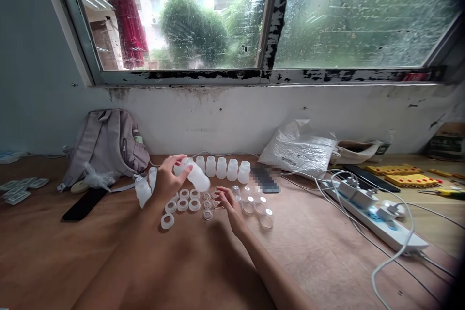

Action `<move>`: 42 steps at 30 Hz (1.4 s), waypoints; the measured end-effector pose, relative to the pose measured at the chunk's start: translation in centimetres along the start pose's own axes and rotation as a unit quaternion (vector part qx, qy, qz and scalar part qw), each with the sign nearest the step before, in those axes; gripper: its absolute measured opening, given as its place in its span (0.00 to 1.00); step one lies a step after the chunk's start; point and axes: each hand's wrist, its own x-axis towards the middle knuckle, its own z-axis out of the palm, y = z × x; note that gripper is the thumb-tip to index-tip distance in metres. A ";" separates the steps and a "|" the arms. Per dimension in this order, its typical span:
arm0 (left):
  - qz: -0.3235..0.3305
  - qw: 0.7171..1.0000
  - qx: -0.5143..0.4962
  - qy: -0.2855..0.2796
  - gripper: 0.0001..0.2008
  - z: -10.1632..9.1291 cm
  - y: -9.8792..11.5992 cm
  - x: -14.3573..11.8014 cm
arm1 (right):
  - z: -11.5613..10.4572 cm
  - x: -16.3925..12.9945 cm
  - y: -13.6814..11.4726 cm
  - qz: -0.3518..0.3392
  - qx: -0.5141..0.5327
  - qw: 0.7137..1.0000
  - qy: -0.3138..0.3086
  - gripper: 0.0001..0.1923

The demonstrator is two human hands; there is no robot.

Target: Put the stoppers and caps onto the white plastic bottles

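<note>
Wooden brown tabletop (109, 252): white plastic rings (182, 202) and clear plastic caps (259, 208) nearest. Right hand (228, 206), fingers loosely spread, resting among small clear parts. Left hand (169, 177), fingers wrapped around tilted translucent white plastic bottle (198, 177). Beyond, row of matching upright bottles (227, 168); grey fabric backpack (105, 145) against the wall.

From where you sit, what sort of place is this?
Probably a makeshift home workbench: a worn wooden table under a peeling window, small white plastic bottles in a row, and a white power strip.
</note>
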 end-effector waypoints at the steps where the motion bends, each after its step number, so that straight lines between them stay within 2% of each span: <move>1: -0.033 0.996 -0.082 -0.005 0.15 0.8 0.2 -0.9 | 0.1 0.0 -0.1 0.025 0.042 0.999 -0.014 0.19; 3: -0.105 0.967 -0.231 -0.003 0.18 2.7 0.1 -2.8 | 0.2 0.0 0.0 0.070 0.102 0.992 -0.027 0.23; 6: -0.189 0.912 -0.365 0.003 0.21 5.6 -0.5 -5.3 | 0.5 -0.1 0.3 0.087 0.109 0.990 0.005 0.24; 8: -0.227 0.880 -0.418 -0.028 0.22 7.1 -0.8 -6.7 | 0.6 -0.2 0.4 0.076 0.086 0.993 0.013 0.21; 11: -0.245 0.859 -0.444 -0.073 0.20 8.5 -1.0 -8.2 | 0.7 -0.5 0.3 0.075 0.039 0.996 -0.025 0.20; 13: -0.249 0.854 -0.451 -0.073 0.18 8.7 -1.2 -8.7 | 0.6 -0.5 0.1 0.061 -0.009 0.998 -0.031 0.20; 17: -0.261 0.850 -0.453 -0.062 0.17 8.0 -1.9 -9.0 | 0.2 -0.5 -0.5 -0.011 -0.087 0.995 0.035 0.16; 19: -0.274 0.850 -0.438 -0.104 0.18 7.5 -2.0 -9.2 | 0.0 -0.5 -0.9 -0.033 -0.090 0.994 0.047 0.14; 21: -0.289 0.843 -0.419 -0.175 0.19 7.2 -1.7 -9.5 | 0.0 -0.5 -1.5 -0.034 -0.065 0.997 0.021 0.14; 23: -0.292 0.825 -0.420 -0.240 0.18 7.2 -1.2 -10.0 | 0.1 -0.5 -2.0 -0.015 -0.027 0.999 -0.019 0.15; 26: -0.292 0.786 -0.464 -0.285 0.18 7.7 -0.4 -10.9 | 0.1 -0.4 -2.4 0.026 0.012 0.999 -0.039 0.14; 30: -0.328 0.742 -0.509 -0.290 0.19 8.4 0.2 -12.0 | -0.2 -0.3 -2.3 0.060 0.055 0.996 -0.039 0.13; 35: -0.354 0.722 -0.521 -0.288 0.15 8.7 0.8 -12.1 | -0.4 -0.2 -2.5 0.138 0.137 0.979 -0.059 0.16; 37: -0.379 0.691 -0.541 -0.294 0.16 8.9 0.8 -12.0 | -0.3 -0.3 -2.6 0.147 0.178 0.972 -0.043 0.15; 38: -0.395 0.664 -0.558 -0.302 0.16 9.0 0.7 -12.0 | -0.3 -0.2 -2.6 0.150 0.199 0.968 -0.033 0.15; 40: -0.426 0.589 -0.610 -0.315 0.15 9.1 0.3 -12.1 | -0.5 -0.1 -2.4 0.158 0.236 0.959 -0.024 0.15; 42: -0.435 0.500 -0.666 -0.342 0.16 9.2 0.0 -12.5 | -1.1 0.4 -2.0 0.155 0.267 0.951 -0.010 0.15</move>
